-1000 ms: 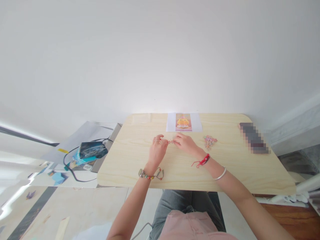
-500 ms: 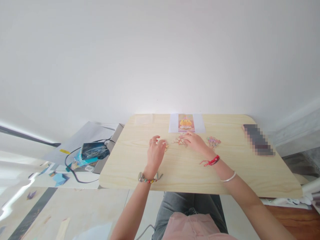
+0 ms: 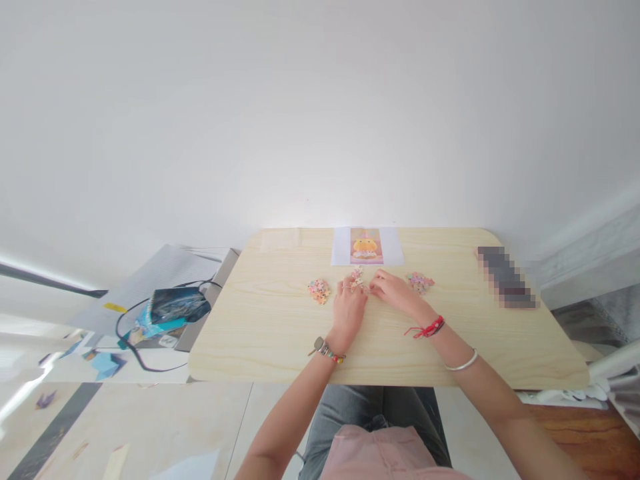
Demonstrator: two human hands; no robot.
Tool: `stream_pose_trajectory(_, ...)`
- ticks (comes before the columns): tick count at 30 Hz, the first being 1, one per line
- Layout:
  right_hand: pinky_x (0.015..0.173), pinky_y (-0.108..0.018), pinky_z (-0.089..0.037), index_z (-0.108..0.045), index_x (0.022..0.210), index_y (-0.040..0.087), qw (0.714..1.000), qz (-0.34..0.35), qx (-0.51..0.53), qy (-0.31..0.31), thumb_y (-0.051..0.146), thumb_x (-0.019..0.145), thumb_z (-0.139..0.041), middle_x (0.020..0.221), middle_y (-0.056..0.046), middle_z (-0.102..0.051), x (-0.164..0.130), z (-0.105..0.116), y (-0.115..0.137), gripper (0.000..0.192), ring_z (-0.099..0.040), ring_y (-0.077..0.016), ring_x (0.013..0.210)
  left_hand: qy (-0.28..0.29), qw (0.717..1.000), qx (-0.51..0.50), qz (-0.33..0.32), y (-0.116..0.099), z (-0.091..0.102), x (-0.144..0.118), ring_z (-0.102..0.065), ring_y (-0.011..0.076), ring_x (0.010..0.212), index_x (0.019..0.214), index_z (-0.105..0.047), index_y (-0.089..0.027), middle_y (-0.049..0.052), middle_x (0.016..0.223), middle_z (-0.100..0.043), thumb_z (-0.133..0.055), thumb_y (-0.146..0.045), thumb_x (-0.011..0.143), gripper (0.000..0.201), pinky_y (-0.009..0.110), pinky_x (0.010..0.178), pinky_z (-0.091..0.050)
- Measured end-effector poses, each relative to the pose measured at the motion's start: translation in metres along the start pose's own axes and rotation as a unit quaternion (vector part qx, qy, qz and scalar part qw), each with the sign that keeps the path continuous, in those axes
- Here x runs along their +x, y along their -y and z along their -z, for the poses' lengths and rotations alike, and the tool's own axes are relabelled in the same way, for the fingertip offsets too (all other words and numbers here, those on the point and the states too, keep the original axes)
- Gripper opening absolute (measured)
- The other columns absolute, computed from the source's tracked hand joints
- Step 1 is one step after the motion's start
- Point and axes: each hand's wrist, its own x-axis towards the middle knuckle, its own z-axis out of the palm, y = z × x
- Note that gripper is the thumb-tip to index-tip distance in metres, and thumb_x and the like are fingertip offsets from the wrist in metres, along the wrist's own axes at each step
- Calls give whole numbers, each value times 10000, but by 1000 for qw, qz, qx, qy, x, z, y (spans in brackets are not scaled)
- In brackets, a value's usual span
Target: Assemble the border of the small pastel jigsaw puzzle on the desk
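Observation:
Small jigsaw puzzle pieces lie in three piles on the light wooden table. My left hand (image 3: 350,305) rests over the near side of the middle pile (image 3: 357,272), fingers bent and somewhat apart, partly covering it. Just right of that pile, my right hand (image 3: 393,291) has its thumb and fingertips drawn together in a pinch; whatever lies between them is too small to make out. The left pile (image 3: 319,291) is pink and orange, apart from both hands. Beyond my right knuckles sits the right pile (image 3: 421,283), pinkish and purple.
A printed sheet (image 3: 340,247) with a yellow character picture lies at the table's back edge. A blurred-out dark phone-like object (image 3: 507,277) is on the right of the table (image 3: 250,333). Left of it, a low surface holds a blue package (image 3: 175,307) and a black cord (image 3: 120,330).
My left hand has moved right, from the left pile to the middle one, uncovering the left pile. My right hand has drawn slightly nearer to me, fingers pinched. The view has shifted slightly.

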Motion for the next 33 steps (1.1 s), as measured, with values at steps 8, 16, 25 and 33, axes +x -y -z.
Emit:
stream_pose_trajectory(8,631,-242,-405,-636,843,181,1000,16,-25,-2,222,867,-489,899,-49,-567,-16,-1,-6,154,-568,-132,742,7,999,-35,-34,7,-5,-3,-474,238,1015,822,-574,-173,113,1072,-504,-547,-169,792,42,388,800,-484)
stream_pose_trajectory(16,628,-251,-409,-661,853,201,997,49,-13,-60,234,888,-441,838,-45,-581,-16,1,-4,226,-548,-135,708,-8,996,-57,-63,22,9,0,-492,190,974,873,-570,-196,77,1119,-483,-571,-193,793,80,349,807,-493)
stream_pose_trajectory(25,656,-261,-421,-675,858,211,995,52,4,-89,264,899,-418,809,-50,-578,-14,11,9,265,-542,-145,726,-39,995,-60,-68,24,20,2,-482,187,963,822,-599,-207,72,1125,-478,-528,-193,821,72,331,773,-489)
stream_pose_trajectory(33,664,-242,-403,-660,860,189,992,77,9,-101,253,902,-420,850,-53,-580,8,0,33,252,-539,-138,758,-28,998,-24,-51,48,42,-5,-468,189,948,783,-618,-207,72,1140,-464,-523,-188,820,104,327,763,-481)
